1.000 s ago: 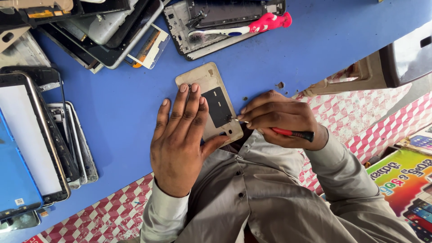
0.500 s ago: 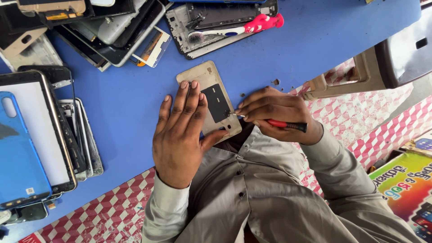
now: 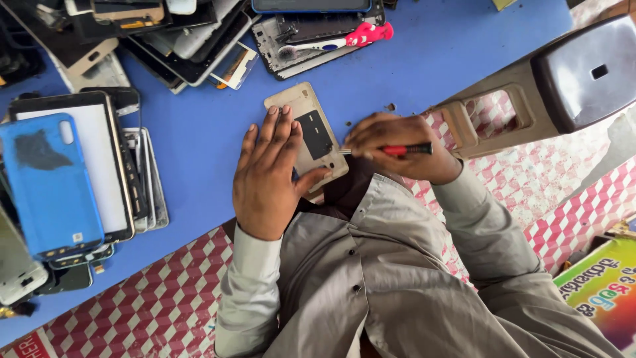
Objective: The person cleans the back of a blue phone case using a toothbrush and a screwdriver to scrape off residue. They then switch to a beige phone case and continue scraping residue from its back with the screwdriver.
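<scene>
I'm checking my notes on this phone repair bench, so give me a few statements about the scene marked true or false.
1. The left hand lies flat on the gold phone frame. True.
2. The right hand holds a blue brush. False: it holds a red-handled screwdriver.
3. The pink-handled brush lies on an opened phone at the table's far side. True.
4. The table is green. False: it is blue.

Blue table (image 3: pixel 424 59): a gold phone frame (image 3: pixel 306 132) lies flat near its front edge. Stacked phone screens and panels (image 3: pixel 119 166) occupy the left side, a blue phone back cover (image 3: pixel 50 185) on top. An opened phone with a pink-handled brush (image 3: pixel 344 36) lies at the rear.
</scene>
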`<move>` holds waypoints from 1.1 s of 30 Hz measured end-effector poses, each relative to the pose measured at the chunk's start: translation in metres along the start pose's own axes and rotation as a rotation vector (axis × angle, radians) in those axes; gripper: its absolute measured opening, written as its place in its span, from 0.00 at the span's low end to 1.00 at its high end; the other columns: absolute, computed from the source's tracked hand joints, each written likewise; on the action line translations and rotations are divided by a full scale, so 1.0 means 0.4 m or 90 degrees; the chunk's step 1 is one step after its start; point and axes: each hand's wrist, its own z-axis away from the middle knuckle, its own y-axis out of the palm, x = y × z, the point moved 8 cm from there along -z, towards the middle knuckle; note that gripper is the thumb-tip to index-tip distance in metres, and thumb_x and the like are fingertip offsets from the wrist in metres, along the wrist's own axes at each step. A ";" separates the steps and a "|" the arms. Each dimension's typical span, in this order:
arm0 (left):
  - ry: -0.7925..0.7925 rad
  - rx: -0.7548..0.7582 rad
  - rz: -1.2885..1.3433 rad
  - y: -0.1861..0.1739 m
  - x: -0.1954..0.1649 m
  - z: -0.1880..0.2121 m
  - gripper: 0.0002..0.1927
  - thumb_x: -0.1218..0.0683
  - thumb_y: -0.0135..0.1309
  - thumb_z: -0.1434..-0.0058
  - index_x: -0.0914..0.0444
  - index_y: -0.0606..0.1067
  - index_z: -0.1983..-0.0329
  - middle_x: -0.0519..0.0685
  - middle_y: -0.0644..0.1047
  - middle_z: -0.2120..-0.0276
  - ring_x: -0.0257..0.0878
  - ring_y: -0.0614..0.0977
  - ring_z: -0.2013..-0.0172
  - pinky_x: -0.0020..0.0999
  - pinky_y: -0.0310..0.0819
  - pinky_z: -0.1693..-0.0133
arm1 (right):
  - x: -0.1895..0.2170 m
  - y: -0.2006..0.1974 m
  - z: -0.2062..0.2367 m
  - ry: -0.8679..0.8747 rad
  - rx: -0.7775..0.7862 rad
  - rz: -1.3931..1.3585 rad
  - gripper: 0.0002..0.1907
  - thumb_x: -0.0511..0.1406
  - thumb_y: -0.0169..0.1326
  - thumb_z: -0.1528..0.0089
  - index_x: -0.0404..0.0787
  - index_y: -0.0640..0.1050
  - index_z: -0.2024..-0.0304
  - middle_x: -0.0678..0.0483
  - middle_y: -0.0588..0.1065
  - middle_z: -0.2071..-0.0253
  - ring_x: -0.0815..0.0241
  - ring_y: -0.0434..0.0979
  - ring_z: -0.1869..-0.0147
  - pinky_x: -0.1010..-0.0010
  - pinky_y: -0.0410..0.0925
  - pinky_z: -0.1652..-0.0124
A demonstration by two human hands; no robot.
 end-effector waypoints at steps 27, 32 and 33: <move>-0.011 -0.001 0.023 -0.019 -0.019 0.047 0.42 0.37 0.65 0.49 0.69 0.74 0.38 0.52 0.67 0.30 0.46 0.64 0.29 0.50 0.56 0.31 | 0.088 0.031 0.029 -0.065 -0.021 0.073 0.07 0.27 0.60 0.38 0.37 0.81 0.56 0.51 0.82 0.53 0.54 0.82 0.43 0.63 0.71 0.42; -0.015 0.015 0.014 -0.009 -0.028 0.033 0.43 0.37 0.64 0.50 0.67 0.74 0.37 0.51 0.67 0.29 0.45 0.63 0.28 0.51 0.56 0.30 | 0.080 0.021 0.027 -0.083 -0.030 0.072 0.09 0.27 0.63 0.38 0.39 0.82 0.55 0.53 0.82 0.53 0.56 0.82 0.43 0.63 0.69 0.41; -0.014 0.017 0.013 -0.005 -0.030 0.032 0.43 0.37 0.64 0.50 0.67 0.73 0.37 0.51 0.66 0.29 0.45 0.63 0.28 0.51 0.56 0.30 | 0.080 0.019 0.028 -0.095 -0.027 0.076 0.09 0.27 0.63 0.38 0.39 0.82 0.55 0.53 0.82 0.53 0.56 0.82 0.43 0.63 0.69 0.41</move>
